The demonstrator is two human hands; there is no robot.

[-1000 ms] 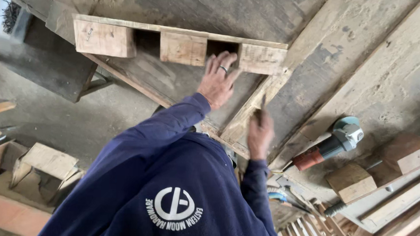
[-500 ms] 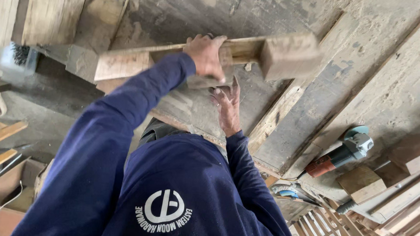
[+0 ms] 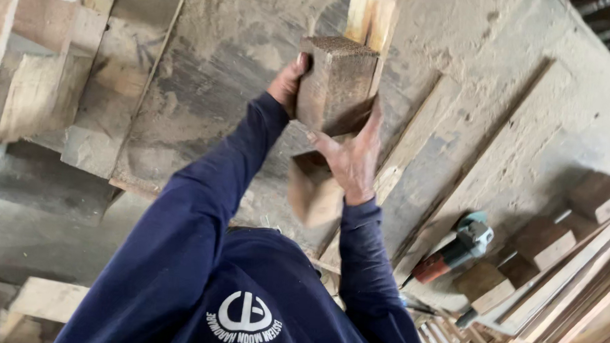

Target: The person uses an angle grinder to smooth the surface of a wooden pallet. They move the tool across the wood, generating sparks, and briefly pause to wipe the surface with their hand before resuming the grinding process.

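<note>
Clamped from both sides, the wooden pallet piece (image 3: 336,80) stands on end just above the middle of the frame. Left hand (image 3: 286,81) wraps the far edge of its top block, while right hand (image 3: 350,160) presses flat beneath that block, fingers spread, seemingly to steady the weight while it is upright. Below lies a dusty worktable (image 3: 206,71). Toward the lower right rest an angle grinder (image 3: 456,248) and loose wood blocks (image 3: 545,244).

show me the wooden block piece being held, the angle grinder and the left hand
wooden block piece (image 3: 336,80), head view, on the upper block's side face
angle grinder (image 3: 452,252), head view, on its body
left hand (image 3: 286,81), head view, on the back of the hand
</note>
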